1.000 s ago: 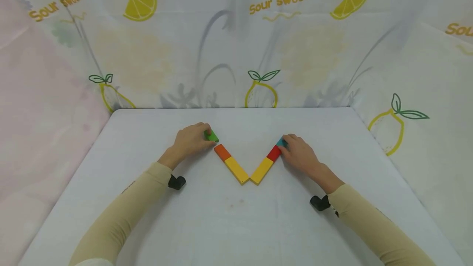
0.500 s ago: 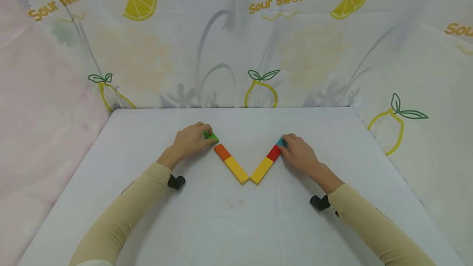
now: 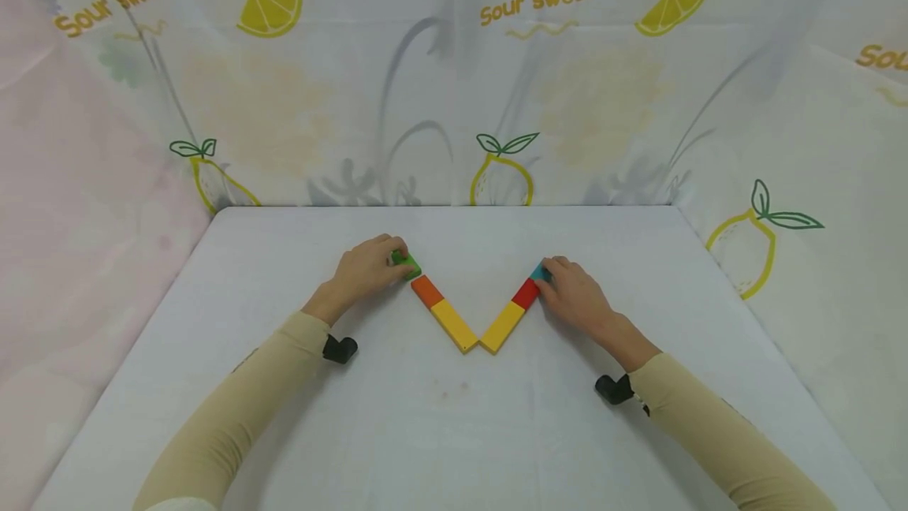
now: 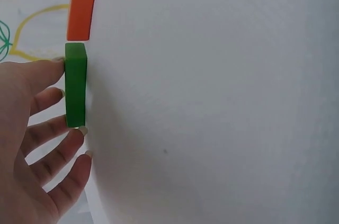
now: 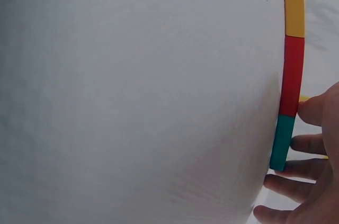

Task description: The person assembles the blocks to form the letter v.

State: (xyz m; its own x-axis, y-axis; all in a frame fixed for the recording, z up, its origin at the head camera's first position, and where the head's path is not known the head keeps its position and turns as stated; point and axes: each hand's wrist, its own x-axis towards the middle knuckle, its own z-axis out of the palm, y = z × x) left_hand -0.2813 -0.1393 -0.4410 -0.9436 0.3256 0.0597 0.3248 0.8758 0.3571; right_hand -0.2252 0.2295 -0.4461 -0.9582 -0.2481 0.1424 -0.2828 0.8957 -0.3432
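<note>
My left hand (image 3: 365, 266) holds a green block (image 4: 76, 83) between thumb and fingers. In the left wrist view, its end lies a narrow gap from the orange block (image 4: 82, 6). That orange block joins a yellow block (image 3: 454, 327), making one slanted arm of a V on the table. The other arm runs from a second yellow block (image 3: 502, 328) through a red block (image 5: 292, 75) to a blue block (image 5: 282, 143). My right hand (image 3: 574, 294) grips the blue block, fingertips along its side and far end, thumb at the red block's edge.
The white table (image 3: 454, 440) reaches back to a lemon-print cloth (image 3: 603, 101) hanging behind it. Black wrist-worn pieces hang under both sleeves, one at the left wrist (image 3: 341, 349), one at the right (image 3: 614, 390).
The green block in my left hand has shifted very slightly toward the orange block. My right hand and the other blocks look unmoved.
</note>
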